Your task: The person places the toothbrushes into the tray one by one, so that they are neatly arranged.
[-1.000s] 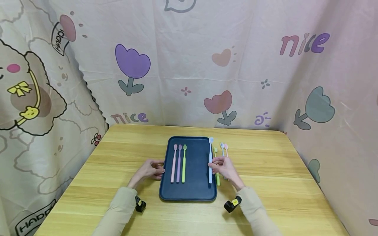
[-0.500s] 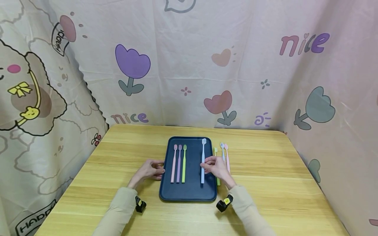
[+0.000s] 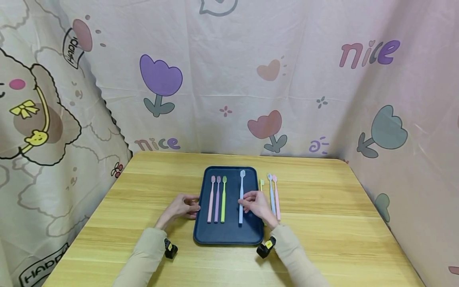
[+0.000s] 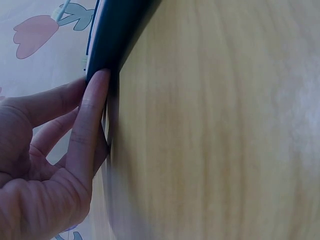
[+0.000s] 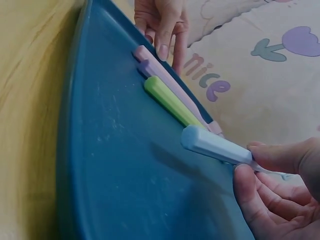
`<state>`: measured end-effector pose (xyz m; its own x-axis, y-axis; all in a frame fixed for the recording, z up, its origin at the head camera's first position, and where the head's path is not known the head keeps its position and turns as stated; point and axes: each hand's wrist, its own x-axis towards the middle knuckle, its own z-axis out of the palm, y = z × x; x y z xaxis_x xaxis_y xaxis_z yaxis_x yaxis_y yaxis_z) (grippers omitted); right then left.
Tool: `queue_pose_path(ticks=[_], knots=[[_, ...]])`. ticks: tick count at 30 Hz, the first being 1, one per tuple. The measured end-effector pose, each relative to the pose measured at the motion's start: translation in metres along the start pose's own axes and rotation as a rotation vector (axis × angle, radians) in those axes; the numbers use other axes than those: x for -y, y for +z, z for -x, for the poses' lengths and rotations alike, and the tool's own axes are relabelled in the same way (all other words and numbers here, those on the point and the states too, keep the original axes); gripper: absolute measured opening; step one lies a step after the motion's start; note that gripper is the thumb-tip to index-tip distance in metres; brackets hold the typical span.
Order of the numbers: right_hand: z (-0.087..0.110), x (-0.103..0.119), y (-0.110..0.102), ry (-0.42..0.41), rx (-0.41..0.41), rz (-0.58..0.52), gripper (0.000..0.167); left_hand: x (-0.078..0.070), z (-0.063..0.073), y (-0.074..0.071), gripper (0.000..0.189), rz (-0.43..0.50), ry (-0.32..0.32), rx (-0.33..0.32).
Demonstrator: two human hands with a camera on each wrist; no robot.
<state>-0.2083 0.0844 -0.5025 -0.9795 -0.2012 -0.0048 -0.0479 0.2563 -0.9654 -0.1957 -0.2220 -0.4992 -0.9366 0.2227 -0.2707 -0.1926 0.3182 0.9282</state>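
Observation:
Over the dark blue tray, my right hand pinches a light blue toothbrush by its handle between thumb and fingers. In the right wrist view the held toothbrush is raised and casts a shadow on the tray. My left hand grips the tray's left rim; the left wrist view has its thumb and fingers at that edge. A pink toothbrush, a purple toothbrush and a green toothbrush lie side by side on the tray's left half.
Right of the tray, on the wooden table, lie a blue toothbrush, a pink toothbrush and a yellow-green toothbrush, partly hidden by my right hand. A patterned cloth hangs behind the table.
My right hand has carried the light blue toothbrush leftward from the tray's right rim to over its right half. The left hand and the tray stay where they were.

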Motion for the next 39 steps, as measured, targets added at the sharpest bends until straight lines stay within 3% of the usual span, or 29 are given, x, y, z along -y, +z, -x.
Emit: queue_pose_path(ticks=[12, 39], knots=[[-0.004, -0.004, 0.013, 0.046, 0.03, -0.029, 0.019, -0.001, 0.0, 0.0, 0.054, -0.001, -0.002, -0.002], [-0.01, -0.004, 0.026, 0.04, 0.056, 0.021, 0.019, 0.0, 0.001, 0.0, 0.056, 0.009, -0.009, 0.003]])
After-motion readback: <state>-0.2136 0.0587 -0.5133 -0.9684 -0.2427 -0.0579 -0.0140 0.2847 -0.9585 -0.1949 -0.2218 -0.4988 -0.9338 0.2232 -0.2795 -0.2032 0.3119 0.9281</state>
